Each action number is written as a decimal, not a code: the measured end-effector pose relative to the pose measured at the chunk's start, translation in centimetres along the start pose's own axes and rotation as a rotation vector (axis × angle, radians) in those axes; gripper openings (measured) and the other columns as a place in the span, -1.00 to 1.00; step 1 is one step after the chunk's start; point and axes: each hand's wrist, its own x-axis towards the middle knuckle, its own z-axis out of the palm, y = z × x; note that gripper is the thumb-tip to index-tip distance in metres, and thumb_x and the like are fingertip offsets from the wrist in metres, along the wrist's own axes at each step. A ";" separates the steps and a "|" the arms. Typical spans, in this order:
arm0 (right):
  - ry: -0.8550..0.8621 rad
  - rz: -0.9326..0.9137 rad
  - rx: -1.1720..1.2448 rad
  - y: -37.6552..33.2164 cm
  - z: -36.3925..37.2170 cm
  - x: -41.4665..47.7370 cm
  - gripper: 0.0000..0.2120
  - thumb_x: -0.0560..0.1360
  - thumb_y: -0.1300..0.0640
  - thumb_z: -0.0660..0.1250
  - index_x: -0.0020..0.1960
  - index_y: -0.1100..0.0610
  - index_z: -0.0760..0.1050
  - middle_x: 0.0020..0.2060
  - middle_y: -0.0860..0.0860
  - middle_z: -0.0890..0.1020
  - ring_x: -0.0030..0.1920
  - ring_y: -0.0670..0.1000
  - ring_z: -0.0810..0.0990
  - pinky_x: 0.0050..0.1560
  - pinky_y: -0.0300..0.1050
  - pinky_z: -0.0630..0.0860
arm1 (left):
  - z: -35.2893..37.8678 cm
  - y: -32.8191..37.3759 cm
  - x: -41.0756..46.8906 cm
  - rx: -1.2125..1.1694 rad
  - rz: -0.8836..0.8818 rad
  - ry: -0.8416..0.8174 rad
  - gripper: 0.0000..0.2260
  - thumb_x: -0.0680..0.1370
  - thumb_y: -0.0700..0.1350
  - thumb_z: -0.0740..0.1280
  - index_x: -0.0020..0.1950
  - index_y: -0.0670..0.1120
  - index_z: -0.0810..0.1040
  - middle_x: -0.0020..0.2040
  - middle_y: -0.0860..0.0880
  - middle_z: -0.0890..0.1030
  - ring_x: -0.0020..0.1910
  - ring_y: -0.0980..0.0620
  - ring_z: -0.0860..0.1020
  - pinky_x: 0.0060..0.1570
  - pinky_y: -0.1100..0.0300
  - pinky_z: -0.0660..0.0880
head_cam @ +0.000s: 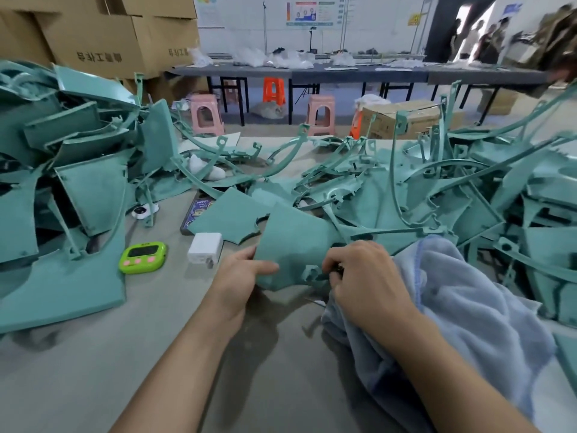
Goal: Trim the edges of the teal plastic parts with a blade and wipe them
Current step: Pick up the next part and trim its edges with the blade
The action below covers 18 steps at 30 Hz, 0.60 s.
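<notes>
I hold a flat teal part (296, 245) just above the worktop (150, 354), a little below the middle of the frame. My left hand (240, 276) pinches its left edge, thumb on top and fingers underneath. My right hand (365, 276) is curled at the part's lower right edge, beside a small moulded tab, and grips a small dark tool (339, 270). My fingers hide most of it, so I cannot tell its shape. The hands are apart, one on each side of the part.

A pale blue towel (468, 307) is bunched at the lower right, under my right forearm and touching the right pile. Teal parts are heaped in a left pile (62, 151) and a right pile (468, 189), with thin curved strips sticking up between them.

Left of my left hand lie a green timer (143, 257) and a white charger (205, 247), near each other. A phone (193, 215) lies above the charger, partly under a teal sheet. Cardboard boxes (93, 35) stand at the upper left. Pink stools (207, 115) and an orange one (274, 90) stand beyond the worktop.
</notes>
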 end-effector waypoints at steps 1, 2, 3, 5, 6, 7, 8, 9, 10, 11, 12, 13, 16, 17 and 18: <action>0.020 0.016 -0.038 0.2 0.0 0.0 -0.82 0.40 0.26 0.37 -0.19 0.00 0.66 -0.27 -0.07 0.65 -0.11 -0.03 0.51 0.11 -0.34 0.22 | 0.1 0.1 -0.3 -0.061 0.037 0.059 -0.74 0.47 -0.40 0.36 -0.04 -0.09 0.72 -0.06 -0.10 0.75 -0.18 -0.03 0.72 -0.27 0.19 0.63; 0.042 0.048 -0.082 0.4 0.0 -0.1 -0.86 0.39 0.24 0.37 -0.20 0.02 0.65 -0.27 -0.06 0.66 -0.11 -0.03 0.54 0.16 -0.28 0.24 | -0.1 0.3 -0.4 -0.132 0.085 0.127 -0.77 0.50 -0.38 0.35 -0.08 -0.09 0.71 -0.06 -0.08 0.76 -0.17 -0.01 0.73 -0.27 0.21 0.62; 0.063 0.090 -0.111 0.6 -0.1 -0.1 -0.88 0.38 0.21 0.38 -0.19 0.02 0.65 -0.27 -0.06 0.67 -0.10 -0.02 0.56 0.17 -0.26 0.23 | -0.4 0.5 -0.6 -0.195 0.139 0.202 -0.78 0.51 -0.37 0.36 -0.08 -0.09 0.71 -0.06 -0.06 0.76 -0.14 -0.01 0.73 -0.24 0.20 0.63; 0.110 0.159 -0.113 1.0 -0.4 -0.1 -0.89 0.41 0.15 0.38 -0.14 -0.01 0.66 -0.21 -0.07 0.68 -0.03 0.00 0.57 0.22 -0.25 0.17 | -1.2 1.1 -1.0 -0.276 0.246 0.345 -0.81 0.50 -0.33 0.41 -0.02 -0.09 0.72 -0.06 -0.05 0.76 -0.12 0.00 0.73 -0.19 0.19 0.63; 0.127 0.175 -0.111 1.2 -0.5 -0.1 -0.89 0.43 0.13 0.38 -0.11 -0.03 0.66 -0.17 -0.08 0.68 0.02 -0.01 0.57 0.31 -0.23 0.13 | -1.6 1.3 -1.2 -0.294 0.295 0.391 -0.82 0.48 -0.30 0.43 0.01 -0.10 0.72 -0.06 -0.05 0.76 -0.12 0.01 0.73 -0.20 0.20 0.62; 0.137 0.177 -0.122 1.3 -0.5 -0.2 -0.89 0.45 0.13 0.37 -0.09 -0.03 0.65 -0.15 -0.08 0.69 0.06 -0.02 0.58 0.42 -0.19 0.04 | -1.8 1.4 -1.4 -0.294 0.344 0.413 -0.84 0.45 -0.27 0.45 0.00 -0.11 0.74 -0.07 -0.05 0.76 -0.13 0.02 0.72 -0.22 0.22 0.61; 0.151 0.167 -0.138 1.2 -0.5 -0.3 -0.89 0.47 0.14 0.37 -0.08 -0.03 0.64 -0.14 -0.09 0.68 0.09 -0.04 0.58 0.50 -0.15 -0.06 | -1.9 1.6 -1.6 -0.283 0.392 0.422 -0.86 0.44 -0.23 0.46 -0.05 -0.08 0.76 -0.08 -0.03 0.76 -0.14 0.04 0.72 -0.23 0.23 0.60; 0.174 0.147 -0.144 1.0 -0.4 -0.4 -0.89 0.47 0.16 0.37 -0.09 -0.02 0.64 -0.13 -0.09 0.68 0.10 -0.04 0.58 0.55 -0.11 -0.12 | -1.9 1.8 -1.8 -0.259 0.438 0.431 -0.86 0.43 -0.20 0.45 -0.09 -0.02 0.77 -0.08 -0.01 0.76 -0.14 0.05 0.71 -0.22 0.24 0.60; 0.208 0.120 -0.134 0.7 -0.3 -0.6 -0.88 0.47 0.19 0.38 -0.11 0.00 0.65 -0.14 -0.08 0.68 0.09 -0.03 0.59 0.59 -0.08 -0.13 | -1.8 1.9 -2.0 -0.234 0.478 0.443 -0.85 0.45 -0.17 0.44 -0.11 0.03 0.77 -0.09 0.02 0.75 -0.14 0.07 0.71 -0.20 0.23 0.60; 0.244 0.092 -0.111 0.3 -0.3 -0.8 -0.87 0.47 0.22 0.38 -0.13 0.03 0.66 -0.15 -0.07 0.68 0.07 -0.02 0.59 0.61 -0.04 -0.09 | -1.8 2.1 -2.1 -0.220 0.511 0.459 -0.85 0.46 -0.15 0.42 -0.11 0.07 0.77 -0.11 0.05 0.75 -0.15 0.08 0.70 -0.19 0.22 0.60; 0.277 0.059 -0.079 0.2 -0.3 -0.9 -0.87 0.46 0.24 0.40 -0.13 0.04 0.67 -0.15 -0.06 0.69 0.06 -0.01 0.60 0.61 0.00 -0.01 | -1.8 2.2 -2.1 -0.218 0.529 0.484 -0.84 0.48 -0.13 0.41 -0.12 0.10 0.76 -0.12 0.06 0.75 -0.15 0.08 0.69 -0.18 0.20 0.60; 0.295 0.020 -0.041 0.1 -0.4 -1.1 -0.86 0.43 0.26 0.42 -0.12 0.05 0.69 -0.15 -0.05 0.70 0.04 -0.01 0.60 0.58 0.00 0.09 | -1.9 2.3 -2.2 -0.225 0.537 0.510 -0.83 0.50 -0.12 0.40 -0.11 0.11 0.76 -0.12 0.07 0.75 -0.14 0.09 0.69 -0.17 0.19 0.61; 0.204 -0.091 0.038 0.2 -0.6 -1.6 -0.78 0.36 0.26 0.53 -0.05 0.01 0.71 -0.15 -0.09 0.72 0.00 -0.04 0.57 0.28 -0.25 0.25 | -2.2 2.3 -2.1 -0.251 0.525 0.571 -0.81 0.53 -0.13 0.39 -0.12 0.12 0.76 -0.10 0.09 0.75 -0.11 0.11 0.71 -0.19 0.22 0.61; 0.149 -0.107 0.055 0.2 -0.6 -1.8 -0.76 0.36 0.24 0.54 -0.03 -0.01 0.72 -0.15 -0.10 0.71 -0.02 -0.04 0.56 0.15 -0.30 0.22 | -2.2 2.3 -2.1 -0.251 0.520 0.584 -0.82 0.54 -0.13 0.38 -0.12 0.11 0.76 -0.10 0.10 0.75 -0.11 0.12 0.71 -0.20 0.24 0.60; 0.116 -0.107 0.068 0.1 -0.5 -2.0 -0.76 0.37 0.23 0.53 -0.02 -0.03 0.72 -0.16 -0.09 0.70 -0.05 -0.03 0.56 0.06 -0.32 0.20 | -2.2 2.2 -2.1 -0.252 0.522 0.593 -0.84 0.54 -0.12 0.38 -0.11 0.07 0.75 -0.09 0.10 0.75 -0.10 0.12 0.71 -0.21 0.26 0.59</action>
